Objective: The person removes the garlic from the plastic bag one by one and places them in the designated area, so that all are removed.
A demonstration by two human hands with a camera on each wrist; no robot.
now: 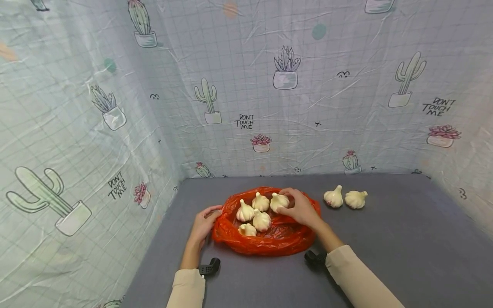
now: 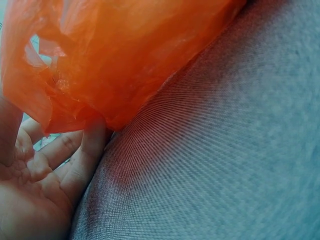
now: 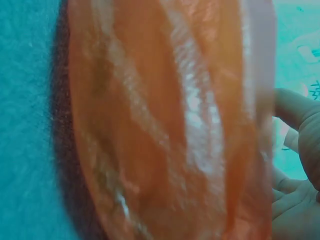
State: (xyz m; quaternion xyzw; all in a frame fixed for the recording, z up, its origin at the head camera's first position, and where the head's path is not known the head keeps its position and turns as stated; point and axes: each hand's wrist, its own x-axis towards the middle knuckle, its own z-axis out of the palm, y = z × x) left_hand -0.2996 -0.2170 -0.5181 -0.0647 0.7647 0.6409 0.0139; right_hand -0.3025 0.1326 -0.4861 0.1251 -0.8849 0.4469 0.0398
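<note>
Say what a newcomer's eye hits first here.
Probably the bright red-orange plastic bag, opened wide on the grey table, with five pale garlic bulbs within its rim, the right hand gripping one. Two more bulbs lie right of the bag. Behind, a cactus-printed backdrop reads "DON'T TOUCH ME".

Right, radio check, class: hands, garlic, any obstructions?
Left hand touching red bag. Right hand gripping garlic bulb at bag's opening. Four more bulbs inside, two bulbs on table. No obstruction seen.
</note>
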